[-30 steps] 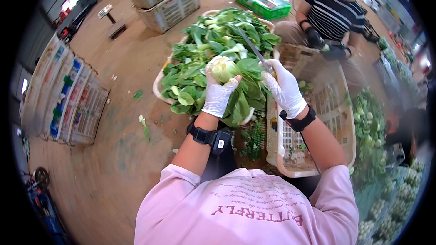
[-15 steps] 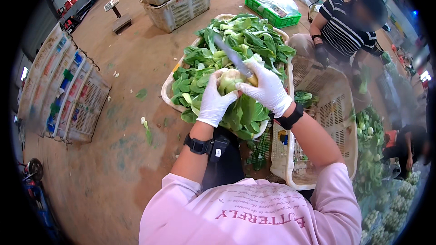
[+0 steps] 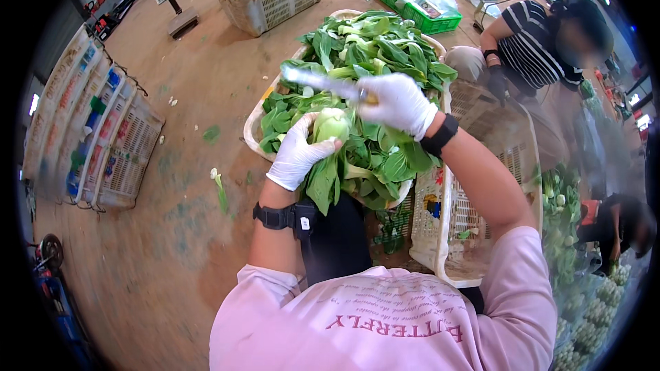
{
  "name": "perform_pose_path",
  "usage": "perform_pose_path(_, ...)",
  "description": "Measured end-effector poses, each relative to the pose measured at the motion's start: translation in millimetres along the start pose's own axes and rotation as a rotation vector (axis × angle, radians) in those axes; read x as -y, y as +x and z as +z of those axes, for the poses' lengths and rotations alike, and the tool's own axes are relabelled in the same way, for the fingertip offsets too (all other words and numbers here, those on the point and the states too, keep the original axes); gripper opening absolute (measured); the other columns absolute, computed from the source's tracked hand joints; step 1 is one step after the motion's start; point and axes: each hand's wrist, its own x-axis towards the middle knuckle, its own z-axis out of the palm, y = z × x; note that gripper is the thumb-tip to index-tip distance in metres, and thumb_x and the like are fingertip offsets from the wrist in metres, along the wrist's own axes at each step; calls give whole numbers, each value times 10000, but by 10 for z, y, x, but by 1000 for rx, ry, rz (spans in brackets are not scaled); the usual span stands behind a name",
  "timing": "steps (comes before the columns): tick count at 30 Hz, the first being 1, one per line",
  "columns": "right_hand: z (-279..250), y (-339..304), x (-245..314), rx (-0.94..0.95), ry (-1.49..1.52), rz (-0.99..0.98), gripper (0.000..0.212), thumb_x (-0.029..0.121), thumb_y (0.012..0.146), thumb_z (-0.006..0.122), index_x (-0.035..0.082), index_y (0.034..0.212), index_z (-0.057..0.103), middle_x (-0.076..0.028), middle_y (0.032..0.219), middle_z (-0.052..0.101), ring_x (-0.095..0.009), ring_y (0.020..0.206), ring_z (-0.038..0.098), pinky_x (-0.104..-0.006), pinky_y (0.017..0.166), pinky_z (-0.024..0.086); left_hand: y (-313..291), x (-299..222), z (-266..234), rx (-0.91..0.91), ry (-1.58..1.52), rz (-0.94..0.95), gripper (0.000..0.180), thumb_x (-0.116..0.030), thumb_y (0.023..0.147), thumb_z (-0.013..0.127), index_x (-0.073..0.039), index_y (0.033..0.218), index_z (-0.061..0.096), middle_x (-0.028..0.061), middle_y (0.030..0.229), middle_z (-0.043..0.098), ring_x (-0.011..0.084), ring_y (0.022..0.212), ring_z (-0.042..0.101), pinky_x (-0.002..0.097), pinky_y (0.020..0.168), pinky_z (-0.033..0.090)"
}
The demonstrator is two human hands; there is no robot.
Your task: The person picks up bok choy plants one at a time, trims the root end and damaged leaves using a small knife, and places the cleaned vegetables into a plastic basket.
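In my white-gloved left hand (image 3: pixel 297 156) I grip a head of bok choy (image 3: pixel 333 126) by its sides, with the pale base up and the leaves hanging down. My right hand (image 3: pixel 400 104), also gloved, is closed round the handle of a knife (image 3: pixel 320 82). The blade points left above the bok choy, apart from it and smeared by motion. Below both hands stands a white crate (image 3: pixel 254 127) heaped with green leafy bok choy (image 3: pixel 375 41).
To my right is a second white crate (image 3: pixel 447 247); beyond it sits a person (image 3: pixel 533 38) in a striped shirt. More greens (image 3: pixel 560 216) lie far right. A green crate (image 3: pixel 440 24), stacked crates (image 3: pixel 278 3) and a scale (image 3: pixel 180 17) stand ahead. Leaning crates (image 3: pixel 103 130) stand left.
My right hand and the knife have moved up and away from the bok choy, and the blade has swung flatter. My left hand has shifted left and slightly down with the bok choy.
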Motion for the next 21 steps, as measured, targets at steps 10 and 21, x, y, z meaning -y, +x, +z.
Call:
perform_pose_path(10, 89, -178, 37, -273, 35, 96, 203, 212, 825, 623, 133, 1012, 616, -92, 844, 606, -292, 728, 638, -381, 622, 514, 5, 193, 105, -217, -390, 163, 585, -100, 786, 672, -57, 1315, 427, 49, 1258, 524, 135, 1129, 504, 275, 966, 411)
perform_pose_path(21, 209, -330, 333, -164, -268, -85, 119, 219, 763, 651, 159, 833, 576, -39, 696, 554, -233, 582, 616, -353, 498, 488, 78, 121, 376, -276, 51, 191, 456, -83, 736, 775, -9, 1132, 561, 50, 1031, 637, 129, 935, 600, 278, 835, 486)
